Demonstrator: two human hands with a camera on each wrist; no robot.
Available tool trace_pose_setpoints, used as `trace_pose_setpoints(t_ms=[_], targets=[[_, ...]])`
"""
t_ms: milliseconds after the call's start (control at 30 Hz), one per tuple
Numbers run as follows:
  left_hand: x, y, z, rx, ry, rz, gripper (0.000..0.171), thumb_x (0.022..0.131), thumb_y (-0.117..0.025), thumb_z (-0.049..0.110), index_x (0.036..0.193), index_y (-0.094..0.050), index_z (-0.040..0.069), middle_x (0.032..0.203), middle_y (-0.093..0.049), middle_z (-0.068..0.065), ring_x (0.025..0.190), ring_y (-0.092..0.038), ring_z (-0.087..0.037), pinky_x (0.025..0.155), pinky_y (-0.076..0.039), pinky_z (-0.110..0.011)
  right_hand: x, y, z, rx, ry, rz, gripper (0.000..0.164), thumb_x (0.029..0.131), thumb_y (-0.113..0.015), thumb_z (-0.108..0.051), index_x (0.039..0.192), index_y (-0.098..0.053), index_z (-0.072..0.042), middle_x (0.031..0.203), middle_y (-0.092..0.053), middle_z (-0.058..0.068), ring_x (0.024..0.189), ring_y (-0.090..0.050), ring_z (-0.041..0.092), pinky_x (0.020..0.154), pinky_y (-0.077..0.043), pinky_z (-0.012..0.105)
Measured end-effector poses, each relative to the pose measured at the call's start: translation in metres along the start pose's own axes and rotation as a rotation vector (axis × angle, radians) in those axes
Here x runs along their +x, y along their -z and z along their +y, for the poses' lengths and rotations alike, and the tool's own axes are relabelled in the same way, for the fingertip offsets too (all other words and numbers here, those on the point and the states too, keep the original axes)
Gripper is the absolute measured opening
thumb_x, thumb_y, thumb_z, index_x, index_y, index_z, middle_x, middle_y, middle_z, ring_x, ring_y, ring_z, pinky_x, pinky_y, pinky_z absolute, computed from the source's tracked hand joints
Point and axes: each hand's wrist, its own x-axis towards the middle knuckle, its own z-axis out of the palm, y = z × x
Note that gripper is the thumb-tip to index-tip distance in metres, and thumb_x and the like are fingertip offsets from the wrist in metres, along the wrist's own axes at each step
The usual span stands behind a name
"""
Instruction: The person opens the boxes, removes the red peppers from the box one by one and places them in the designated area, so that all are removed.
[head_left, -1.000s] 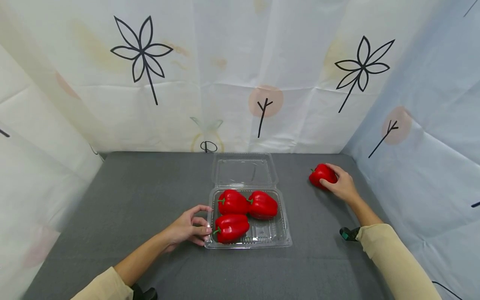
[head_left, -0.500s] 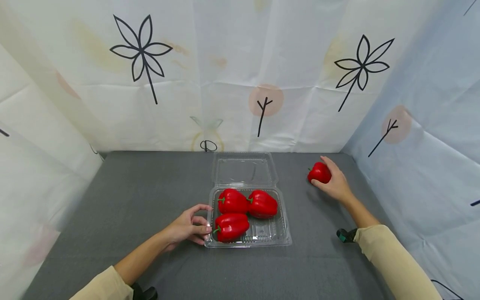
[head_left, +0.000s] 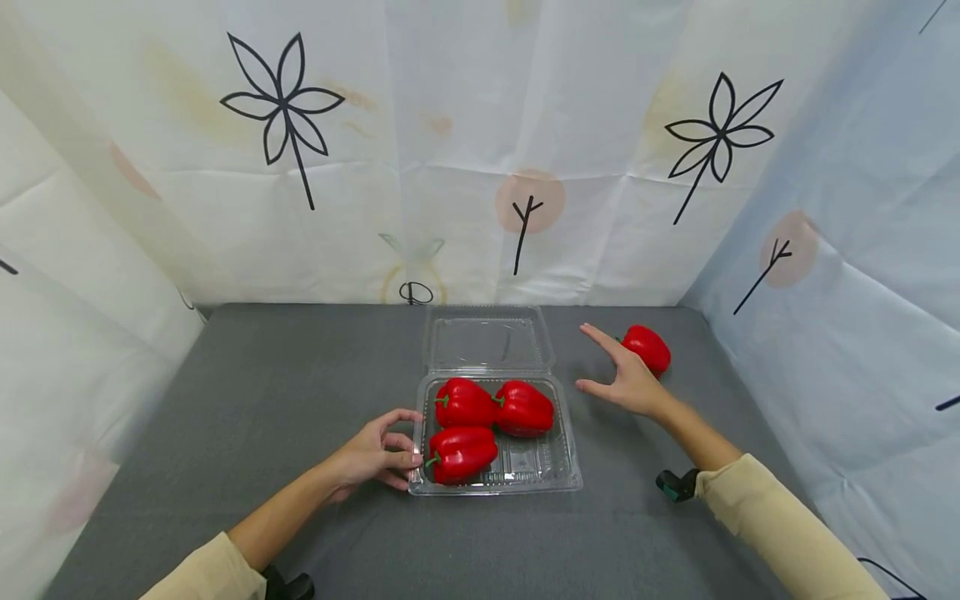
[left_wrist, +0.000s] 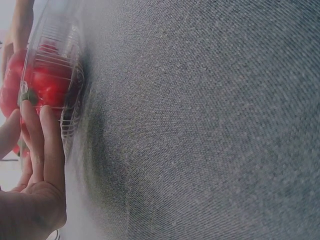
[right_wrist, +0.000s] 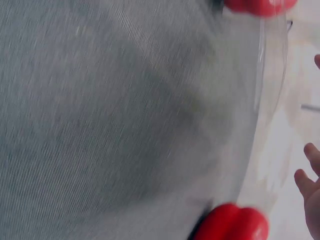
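Note:
A clear plastic clamshell container (head_left: 566,450) lies with its lid (head_left: 487,337) laid back, holding three red bell peppers: one back left (head_left: 465,402), one back right (head_left: 525,408), one front left (head_left: 462,455). My left hand (head_left: 375,454) grips the container's left edge with bent fingers; the left wrist view shows fingertips (left_wrist: 47,115) at its clear wall. My right hand (head_left: 626,379) hovers empty, fingers spread, between the container and another red bell pepper (head_left: 647,348). That pepper rests on the table at the right, partly hidden behind the hand.
Grey cloth covers the table (head_left: 300,375). A white printed curtain (head_left: 450,150) stands along its back edge, with more curtain at both sides. A dark cable (head_left: 888,573) shows at the lower right.
My right hand has let go of the loose bell pepper and moved left from it toward the container. The pepper stays on the table at the right. My left hand has not moved.

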Motion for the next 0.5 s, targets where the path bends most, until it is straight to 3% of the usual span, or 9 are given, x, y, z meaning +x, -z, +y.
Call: trace_pose_setpoints(t_ms=[500], targets=[[-0.001,-0.001,0.001,-0.002,-0.005,-0.001,0.067,0.089,-0.074,0.007,0.144,-0.035,0.004,0.088,-0.065,-0.009,0.070,-0.065,-0.021,0.068,-0.061,-0.040,0.009,-0.021,-0.040,0.045,0.070,-0.264,0.079,0.081,-0.083,-0.030,0.148,-0.046,-0.012,0.145,-0.053,0.010,0.133,-0.050,0.030,0.104,-0.043,0.059]])
